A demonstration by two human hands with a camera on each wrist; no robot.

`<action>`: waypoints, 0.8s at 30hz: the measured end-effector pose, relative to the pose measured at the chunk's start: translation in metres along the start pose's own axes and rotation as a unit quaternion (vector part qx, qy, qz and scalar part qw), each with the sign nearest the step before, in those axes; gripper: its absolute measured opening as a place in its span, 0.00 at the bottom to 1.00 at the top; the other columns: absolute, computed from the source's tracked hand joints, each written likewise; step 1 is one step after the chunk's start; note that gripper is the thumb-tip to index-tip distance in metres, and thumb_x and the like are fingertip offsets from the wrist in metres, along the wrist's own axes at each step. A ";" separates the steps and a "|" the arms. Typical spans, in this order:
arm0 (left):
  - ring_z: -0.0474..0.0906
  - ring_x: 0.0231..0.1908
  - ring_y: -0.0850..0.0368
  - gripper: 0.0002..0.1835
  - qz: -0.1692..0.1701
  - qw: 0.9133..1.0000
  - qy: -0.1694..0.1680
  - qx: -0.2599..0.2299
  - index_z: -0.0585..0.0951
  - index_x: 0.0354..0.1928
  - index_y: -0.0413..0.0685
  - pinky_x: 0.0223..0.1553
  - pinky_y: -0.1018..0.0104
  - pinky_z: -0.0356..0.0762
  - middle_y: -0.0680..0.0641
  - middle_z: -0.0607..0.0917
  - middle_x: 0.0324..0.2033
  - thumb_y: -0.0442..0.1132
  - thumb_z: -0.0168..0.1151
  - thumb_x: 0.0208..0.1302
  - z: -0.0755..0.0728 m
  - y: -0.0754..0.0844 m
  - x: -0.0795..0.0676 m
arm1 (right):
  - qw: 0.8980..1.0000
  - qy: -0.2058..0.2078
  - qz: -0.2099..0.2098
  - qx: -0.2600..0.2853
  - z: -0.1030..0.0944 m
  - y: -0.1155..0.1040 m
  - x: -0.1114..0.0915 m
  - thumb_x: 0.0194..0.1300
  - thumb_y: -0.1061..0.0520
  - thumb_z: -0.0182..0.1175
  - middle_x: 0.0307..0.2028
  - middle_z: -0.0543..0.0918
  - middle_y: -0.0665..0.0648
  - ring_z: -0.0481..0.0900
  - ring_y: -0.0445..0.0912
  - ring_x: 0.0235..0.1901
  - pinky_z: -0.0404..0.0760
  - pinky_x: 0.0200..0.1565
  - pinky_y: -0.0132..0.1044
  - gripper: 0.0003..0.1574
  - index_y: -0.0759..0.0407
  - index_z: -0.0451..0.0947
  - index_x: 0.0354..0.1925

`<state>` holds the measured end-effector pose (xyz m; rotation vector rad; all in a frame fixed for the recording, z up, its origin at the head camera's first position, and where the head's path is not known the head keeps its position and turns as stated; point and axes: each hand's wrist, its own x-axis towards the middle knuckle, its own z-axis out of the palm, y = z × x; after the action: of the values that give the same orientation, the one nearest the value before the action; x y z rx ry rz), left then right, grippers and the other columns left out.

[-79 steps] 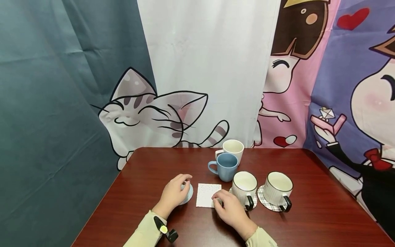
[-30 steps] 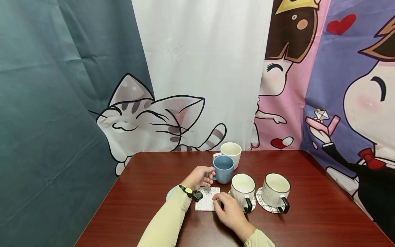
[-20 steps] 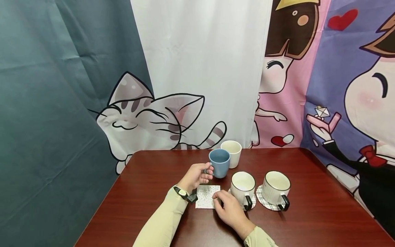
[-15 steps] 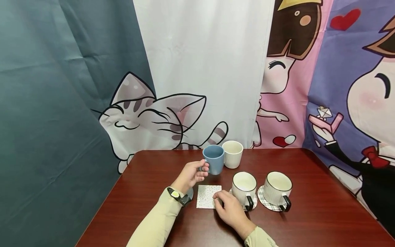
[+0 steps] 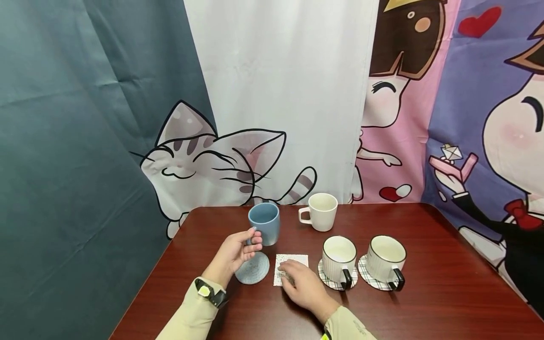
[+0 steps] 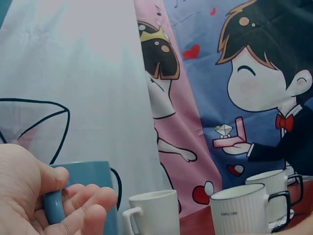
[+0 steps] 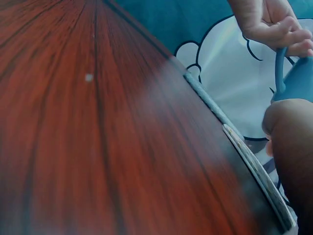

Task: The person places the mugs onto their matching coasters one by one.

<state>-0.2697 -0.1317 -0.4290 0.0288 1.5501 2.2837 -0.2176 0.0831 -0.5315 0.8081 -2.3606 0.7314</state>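
Note:
My left hand (image 5: pixel 233 251) pinches the handle of a blue mug (image 5: pixel 265 223), thumb on top and fingers curled below. The mug is upright, raised over the table behind a round grey-blue coaster (image 5: pixel 252 271). In the left wrist view, the handle (image 6: pixel 55 208) shows between thumb and fingers. My right hand (image 5: pixel 307 289) lies with loosely bent fingers over a square speckled coaster (image 5: pixel 293 258), covering its lower right part. In the right wrist view, the edges of both coasters line up near that hand.
A white ribbed mug (image 5: pixel 323 212) stands at the back of the table. Two cream mugs with black handles, one nearer (image 5: pixel 338 257) and one farther right (image 5: pixel 386 257), stand on round checked coasters. A printed curtain (image 5: pixel 289 94) hangs behind the table.
My left hand went from the round coaster to the blue mug, took its handle, and carried it left, away from the white mug. My right hand has shifted slightly left over the square coaster.

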 end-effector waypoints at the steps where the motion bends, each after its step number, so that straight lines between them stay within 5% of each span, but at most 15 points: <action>1: 0.82 0.24 0.60 0.12 -0.001 1.000 0.001 -0.008 0.79 0.37 0.40 0.20 0.73 0.74 0.49 0.83 0.26 0.44 0.55 0.64 -0.003 -0.001 -0.004 | 1.000 -0.007 -0.009 0.000 0.002 -0.002 0.001 0.56 0.56 0.60 0.46 0.80 0.51 0.75 0.49 0.51 0.71 0.52 0.43 0.15 0.54 0.80 0.45; 12: 0.82 0.25 0.60 0.13 0.019 0.999 0.035 0.004 0.79 0.39 0.41 0.21 0.73 0.75 0.49 0.82 0.28 0.44 0.54 0.65 -0.031 -0.014 -0.039 | 0.994 -0.077 -0.070 -0.038 0.020 -0.006 0.011 0.57 0.50 0.57 0.53 0.77 0.54 0.68 0.56 0.58 0.67 0.54 0.55 0.20 0.50 0.80 0.49; 24: 0.82 0.25 0.60 0.13 0.023 0.997 0.073 0.006 0.80 0.39 0.41 0.19 0.73 0.73 0.49 0.82 0.27 0.44 0.56 0.63 -0.041 -0.033 -0.057 | 0.991 -0.092 -0.076 -0.056 0.020 -0.010 0.014 0.57 0.50 0.57 0.53 0.77 0.54 0.69 0.57 0.57 0.67 0.54 0.56 0.19 0.49 0.81 0.48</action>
<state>-0.2166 -0.1755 -0.4640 -0.1034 1.6511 2.3597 -0.2271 0.0584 -0.5340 1.0308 -2.4420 0.4752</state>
